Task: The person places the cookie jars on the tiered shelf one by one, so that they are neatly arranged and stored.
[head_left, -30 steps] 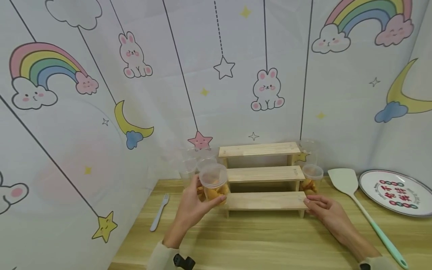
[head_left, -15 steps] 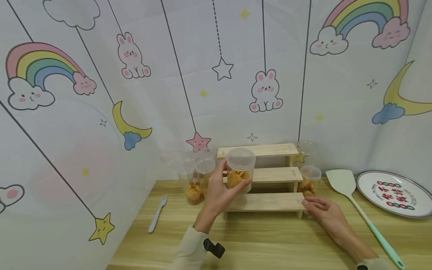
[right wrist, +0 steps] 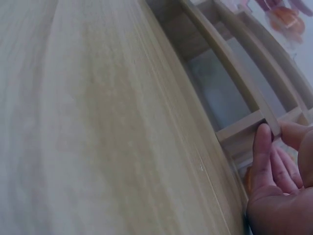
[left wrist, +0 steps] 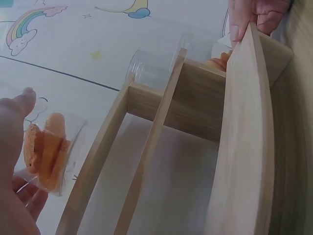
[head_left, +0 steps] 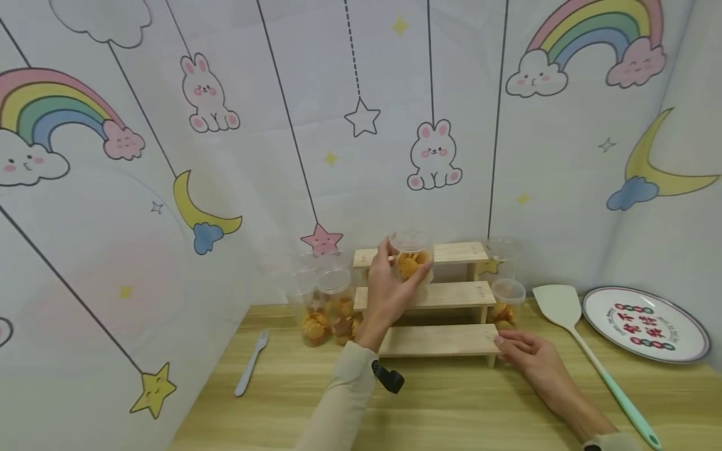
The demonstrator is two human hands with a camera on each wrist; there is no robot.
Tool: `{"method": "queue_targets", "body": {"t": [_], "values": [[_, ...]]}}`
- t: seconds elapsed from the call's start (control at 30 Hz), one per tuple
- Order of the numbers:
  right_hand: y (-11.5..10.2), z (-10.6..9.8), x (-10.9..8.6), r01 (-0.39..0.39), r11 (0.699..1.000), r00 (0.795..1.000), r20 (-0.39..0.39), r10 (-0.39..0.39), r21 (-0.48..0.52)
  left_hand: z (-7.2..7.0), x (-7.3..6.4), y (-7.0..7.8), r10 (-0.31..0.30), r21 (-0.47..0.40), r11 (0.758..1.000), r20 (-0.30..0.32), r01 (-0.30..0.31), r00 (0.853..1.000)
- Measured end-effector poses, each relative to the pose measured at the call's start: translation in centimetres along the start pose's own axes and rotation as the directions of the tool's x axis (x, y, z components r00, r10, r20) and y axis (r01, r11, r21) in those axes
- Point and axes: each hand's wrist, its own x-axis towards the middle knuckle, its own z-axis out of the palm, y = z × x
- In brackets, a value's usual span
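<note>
My left hand (head_left: 388,294) is holding a snack cup (head_left: 413,260), with the top step (head_left: 461,253) near that hand. My right hand (head_left: 530,360) is pinching the bottom step (head_left: 440,341). Maybe I'm placing the cup, needing gentle lowering.

I have a pale yellow-brown, wood-grained tabletop (head_left: 429,401) in front of me, its grain running roughly from side to side. On it, toward the back, I see a three-tier stepped stand of light bare wood (head_left: 431,341). Just left of the stand I make out clear plastic containers with orange-brown snack pieces (head_left: 316,326), close together. Further left lies a slim whitish fork (head_left: 251,362), tines pointing away from me. By the stand's right side I find another clear snack container (head_left: 506,311), then a long cream spatula with a mint-green grip (head_left: 566,313), and just beside its head a white dark-rimmed plate with red lettering (head_left: 685,341)
</note>
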Motion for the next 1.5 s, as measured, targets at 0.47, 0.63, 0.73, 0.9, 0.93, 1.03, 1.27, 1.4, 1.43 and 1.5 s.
{"method": "queue_targets", "body": {"t": [0.47,0.63,0.73,0.9,0.93,1.03,1.27,1.4,1.43,1.5], "values": [[0.1,0.9,0.3,-0.013,1.0,1.0,-0.012,0.013,-0.01,2.2,2.6,-0.5,-0.173,-0.142,0.976,-0.055,0.164,0.983],[-0.1,0.8,0.2,-0.009,1.0,1.0,-0.02,0.008,-0.02,3.1,2.4,-0.3,-0.121,0.0,0.993,0.005,0.121,0.993],[-0.1,0.7,0.1,-0.007,1.0,1.0,-0.019,0.007,-0.021,4.2,2.1,0.0,-0.1,0.108,0.99,0.035,0.095,0.994],[0.0,0.5,0.0,-0.017,1.0,1.0,-0.024,0.017,-0.022,6.0,2.0,0.8,-0.088,0.235,0.97,0.082,0.066,0.993],[0.0,0.5,0.0,-0.019,1.0,1.0,-0.025,0.018,-0.021,6.3,2.0,1.1,-0.088,0.249,0.967,0.09,0.063,0.992],[0.0,0.4,0.0,-0.019,1.0,1.0,-0.018,0.019,-0.016,7.1,2.1,1.6,-0.097,0.275,0.959,0.1,0.066,0.99],[-0.1,0.1,0.0,-0.013,1.0,1.0,-0.007,0.013,0.008,7.8,2.5,2.0,-0.126,0.273,0.957,0.095,0.096,0.987],[-0.1,0.1,0.1,-0.017,1.0,1.0,-0.001,0.017,0.008,8.0,2.6,2.0,-0.133,0.3,0.949,0.096,0.098,0.986],[-0.1,0.1,0.1,-0.018,1.0,1.0,-0.003,0.018,0.006,8.1,2.7,2.0,-0.138,0.311,0.945,0.103,0.1,0.985],[0.0,0.1,0.1,-0.022,1.0,1.0,-0.004,0.022,0.002,8.1,2.7,2.0,-0.148,0.321,0.941,0.111,0.106,0.983]]}}
